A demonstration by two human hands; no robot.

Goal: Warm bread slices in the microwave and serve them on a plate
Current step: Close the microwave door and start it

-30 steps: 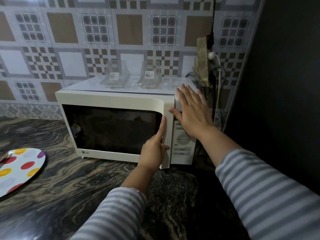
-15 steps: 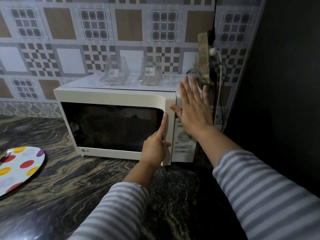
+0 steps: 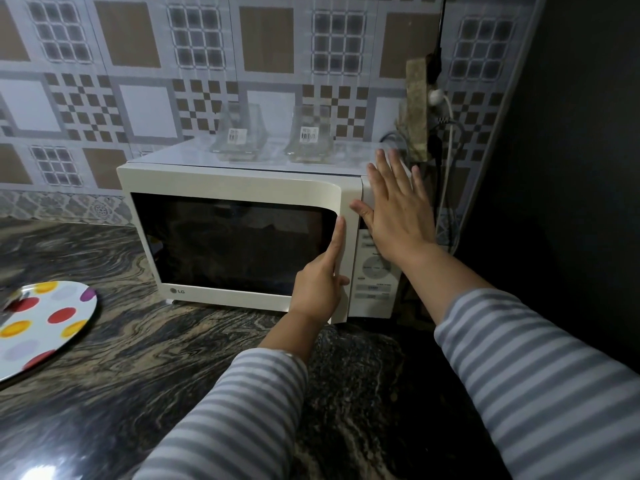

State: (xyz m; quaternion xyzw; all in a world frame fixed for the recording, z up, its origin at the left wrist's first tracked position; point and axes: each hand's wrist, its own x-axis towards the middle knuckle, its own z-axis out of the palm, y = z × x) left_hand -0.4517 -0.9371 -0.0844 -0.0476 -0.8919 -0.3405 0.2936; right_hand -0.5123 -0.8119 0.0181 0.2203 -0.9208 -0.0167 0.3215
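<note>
Two arms in grey-and-white striped sleeves (image 3: 540, 368) reach forward over a dark, swirled stone counter (image 3: 145, 368). At the near left edge of the counter lies a round white plate (image 3: 41, 327) with red, yellow, purple and pale grey dots; no bread is visible on it.

The left hand (image 3: 320, 282) curls around the right edge of the microwave door (image 3: 239, 237), forefinger stretched upward along that edge and thumb tucked behind it, gripping the door. The door looks shut or very nearly so. The right hand (image 3: 398, 216) is spread flat with fingers apart, palm against the upper part of the control panel (image 3: 375, 275), holding nothing.

The cream-white microwave (image 3: 242, 183) stands on the counter just ahead of the hands. "LG" is printed at the lower left of the door frame. The panel's buttons carry writing too blurred to read. The dark window shows nothing clear inside.

On top of the microwave stand two clear glass containers (image 3: 239, 133), each with a white barcode sticker, print unreadable. Behind them rises a wall of patterned brown, grey and white tiles (image 3: 138, 39), with a plug and cables (image 3: 438, 98) at the right.
</note>
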